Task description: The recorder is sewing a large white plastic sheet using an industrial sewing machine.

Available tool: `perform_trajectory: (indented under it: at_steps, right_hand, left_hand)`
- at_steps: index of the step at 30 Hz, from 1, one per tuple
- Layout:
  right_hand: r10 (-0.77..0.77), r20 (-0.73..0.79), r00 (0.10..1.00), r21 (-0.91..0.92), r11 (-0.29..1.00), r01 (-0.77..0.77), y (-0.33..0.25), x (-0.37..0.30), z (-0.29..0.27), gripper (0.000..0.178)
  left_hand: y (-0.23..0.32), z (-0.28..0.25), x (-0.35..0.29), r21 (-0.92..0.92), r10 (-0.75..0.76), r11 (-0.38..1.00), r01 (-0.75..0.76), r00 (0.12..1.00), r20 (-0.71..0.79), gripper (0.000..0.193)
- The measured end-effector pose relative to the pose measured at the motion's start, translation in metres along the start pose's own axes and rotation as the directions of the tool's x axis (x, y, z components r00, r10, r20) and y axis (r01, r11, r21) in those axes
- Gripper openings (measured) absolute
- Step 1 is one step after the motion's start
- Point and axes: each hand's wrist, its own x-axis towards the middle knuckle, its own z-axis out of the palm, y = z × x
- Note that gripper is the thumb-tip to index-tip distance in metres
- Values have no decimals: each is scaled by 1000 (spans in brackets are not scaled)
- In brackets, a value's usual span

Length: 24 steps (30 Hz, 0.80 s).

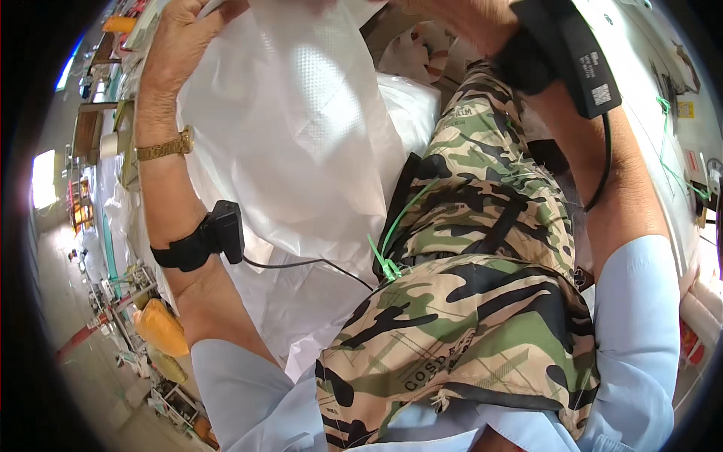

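Observation:
A large white, slightly see-through textured sheet (301, 135) spreads over my lap on the left and rises to the upper edge of the view. At its upper left, my left hand (184, 41) is closed on the sheet's edge, thumb over the material; some of its fingertips are cut off. My right hand (452, 19) reaches in at the top, close to the sheet's upper right. Its fingers are mostly out of view, so whether it grips anything is hidden. Camouflage cloth (459, 324) covers my front and lap.
Light green threads (388, 267) lie on the camouflage cloth. To the right is a white machine table (655, 75) with more green thread (666, 143). A yellow-orange bundle (160, 328) and cluttered benches stand at the left. Cables run from the black wrist units (224, 232).

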Motion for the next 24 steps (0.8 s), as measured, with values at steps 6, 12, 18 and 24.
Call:
perform_trajectory:
  at_steps: [6, 12, 18, 24]
  right_hand:
    - [190, -144, 971, 269, 952, -146, 66, -69, 54, 53]
    - [401, 117, 909, 476, 781, -405, 76, -128, 101, 37]
    - [507, -44, 861, 639, 676, -366, 75, -189, 129, 27]
    - [463, -371, 805, 203, 886, -416, 50, -192, 69, 28]
  left_hand:
    - [-32, -59, 52, 337, -65, 926, 172, 950, -306, 48]
    - [-82, -109, 95, 403, -165, 847, 346, 892, -420, 66]
    - [-102, -86, 165, 676, -39, 680, 285, 934, -355, 65]
    - [-113, -32, 175, 922, 513, 355, -151, 857, -57, 52]
